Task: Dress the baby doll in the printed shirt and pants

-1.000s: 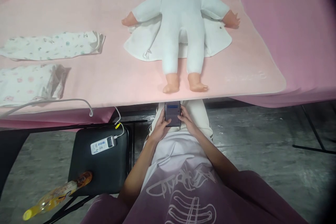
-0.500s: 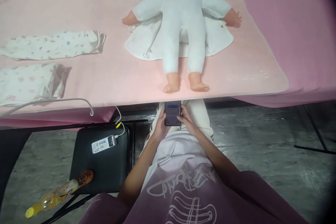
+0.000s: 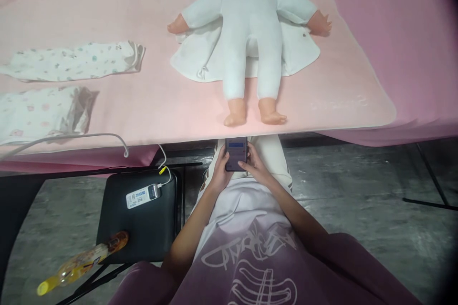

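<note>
A dark phone [image 3: 236,155] with a lit screen is held upright over my lap, just below the table edge. My left hand [image 3: 221,171] grips its left side, thumb along the edge. Around its right side is my right hand [image 3: 256,167], with the thumb over the lower part of the screen. Beyond the phone, a doll [image 3: 252,24] in a white bodysuit lies on its back on the pink mat [image 3: 143,105], feet toward me and arms spread. An open white garment [image 3: 196,59] is spread beneath it.
Two folded printed cloths, one upper [image 3: 71,62] and one lower [image 3: 39,112], lie at the mat's left. A grey cable [image 3: 86,136] crosses the near edge. On a black stool [image 3: 143,228] are a white power bank [image 3: 143,195] with a cord and a bottle [image 3: 82,264].
My right thumb has moved slightly left and down on the phone screen. The whole view has shifted a little, while the doll and cloths look unchanged.
</note>
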`<state>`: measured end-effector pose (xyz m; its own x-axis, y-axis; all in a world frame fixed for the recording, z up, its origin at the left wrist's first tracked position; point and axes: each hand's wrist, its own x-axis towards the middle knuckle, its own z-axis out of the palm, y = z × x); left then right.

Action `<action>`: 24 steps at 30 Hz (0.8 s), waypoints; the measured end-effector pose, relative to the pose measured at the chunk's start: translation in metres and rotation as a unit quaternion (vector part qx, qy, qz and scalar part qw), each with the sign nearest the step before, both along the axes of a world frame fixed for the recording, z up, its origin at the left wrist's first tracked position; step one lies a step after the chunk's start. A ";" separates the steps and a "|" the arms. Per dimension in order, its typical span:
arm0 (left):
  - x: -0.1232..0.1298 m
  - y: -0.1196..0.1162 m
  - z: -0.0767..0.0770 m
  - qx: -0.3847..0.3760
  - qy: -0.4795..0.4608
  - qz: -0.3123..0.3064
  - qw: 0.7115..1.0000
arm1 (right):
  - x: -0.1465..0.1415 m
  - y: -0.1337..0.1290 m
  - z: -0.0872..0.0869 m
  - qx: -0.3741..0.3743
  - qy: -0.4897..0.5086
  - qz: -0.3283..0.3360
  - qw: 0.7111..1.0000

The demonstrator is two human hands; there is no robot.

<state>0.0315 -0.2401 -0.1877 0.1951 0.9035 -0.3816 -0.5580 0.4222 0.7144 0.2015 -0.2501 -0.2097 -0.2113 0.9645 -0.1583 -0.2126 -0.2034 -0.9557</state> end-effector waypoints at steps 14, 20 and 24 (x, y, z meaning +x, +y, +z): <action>-0.007 -0.005 -0.005 -0.012 0.023 -0.026 0.999 | 0.011 0.002 -0.012 0.000 0.017 0.010 1.000; -0.006 -0.003 -0.003 0.001 -0.019 -0.034 0.999 | 0.006 0.001 -0.006 -0.002 0.017 0.000 1.000; -0.004 -0.001 -0.002 0.003 -0.024 -0.017 1.000 | -0.003 -0.002 -0.004 -0.003 -0.011 -0.014 1.000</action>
<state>0.0278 -0.2416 -0.1900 0.2437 0.8982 -0.3659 -0.5778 0.4375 0.6890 0.1990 -0.2523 -0.2140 -0.1803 0.9690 -0.1691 -0.1983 -0.2042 -0.9586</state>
